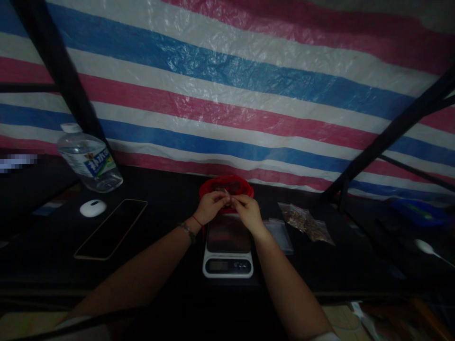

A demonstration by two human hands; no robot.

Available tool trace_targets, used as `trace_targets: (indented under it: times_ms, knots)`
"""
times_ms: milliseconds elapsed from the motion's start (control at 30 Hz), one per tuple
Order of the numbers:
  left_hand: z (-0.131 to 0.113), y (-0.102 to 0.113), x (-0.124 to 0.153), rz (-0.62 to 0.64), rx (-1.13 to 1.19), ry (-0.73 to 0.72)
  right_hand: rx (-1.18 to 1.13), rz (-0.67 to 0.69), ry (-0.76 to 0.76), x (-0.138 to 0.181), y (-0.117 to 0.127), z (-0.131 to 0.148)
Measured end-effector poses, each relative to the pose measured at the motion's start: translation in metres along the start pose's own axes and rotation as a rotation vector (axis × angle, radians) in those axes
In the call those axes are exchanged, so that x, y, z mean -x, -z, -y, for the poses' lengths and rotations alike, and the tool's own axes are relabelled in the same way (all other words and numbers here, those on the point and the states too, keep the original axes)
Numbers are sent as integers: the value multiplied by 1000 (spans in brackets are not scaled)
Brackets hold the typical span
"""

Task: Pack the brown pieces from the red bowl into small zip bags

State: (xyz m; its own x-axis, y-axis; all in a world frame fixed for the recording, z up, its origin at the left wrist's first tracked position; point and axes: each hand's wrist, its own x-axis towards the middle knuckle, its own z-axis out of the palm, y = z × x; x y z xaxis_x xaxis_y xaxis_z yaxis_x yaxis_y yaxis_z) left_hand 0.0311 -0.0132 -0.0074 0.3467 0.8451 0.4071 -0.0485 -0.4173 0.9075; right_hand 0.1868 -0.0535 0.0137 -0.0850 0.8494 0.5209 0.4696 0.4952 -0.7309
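Note:
My left hand (210, 206) and my right hand (248, 211) meet above the far end of a white kitchen scale (228, 250) on a dark table. Both hands pinch a small clear packet (226, 192) between their fingertips, just in front of a red bowl (226, 185). The packet's contents are too small to make out. A red string and a bracelet circle my left wrist.
A water bottle (90, 158), a white mouse-shaped object (93, 208) and a dark phone (111, 228) lie at the left. Filled clear bags (306, 221) and empty ones (280, 234) lie right of the scale. A striped tarp (227, 94) hangs behind, crossed by black frame bars (387, 137).

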Motion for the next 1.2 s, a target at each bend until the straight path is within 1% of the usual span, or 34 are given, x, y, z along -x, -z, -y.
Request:
trace_targets:
  times_ms: [67,133,233,300,367,433,533,600,633,733,833,867,933,967,1033,1133,1200]
  knots:
    - [-4,-1,1,21,-44,-48,60,-22,-2,0,1,1]
    - [-9,-3,3,13,-130,-97,158,-71,25,1,1,1]
    - [-14,-6,5,-38,-292,-120,290,-217,48,1,3,1]
    - [-15,-8,7,-73,-371,-127,332,-300,42,0,6,0]
    - [-15,-9,6,-112,-400,-150,322,-309,35,0,7,1]
    - [-14,-7,5,-166,-402,-183,266,-258,32,0,7,3]
    - [-13,-1,3,-240,-385,-211,89,-154,51,0,3,4]
    - [-13,3,2,-261,-353,-207,-59,-139,40,-1,-1,0]
    - [-13,5,3,-262,-329,-206,-135,-147,11,-1,-3,-2]
    - [-13,9,5,-238,-258,-217,-386,-155,-170,-1,-7,-11]
    - [-11,10,7,-234,-194,-211,-638,-75,-395,-1,-6,-14]
    - [-9,11,6,-248,-172,-202,-697,-37,-445,-1,-4,-14]
    - [-4,12,3,-297,-136,-179,-766,19,-484,-1,0,-12]
    - [-2,13,1,-323,-131,-163,-777,18,-484,-2,2,-11]
    - [3,14,-4,-362,-153,-116,-770,-36,-481,-4,4,-11]
    - [8,15,-9,-409,-205,-45,-719,-167,-474,-8,3,-18]
    - [10,16,-10,-433,-246,-54,-627,-262,-428,-9,3,-25]
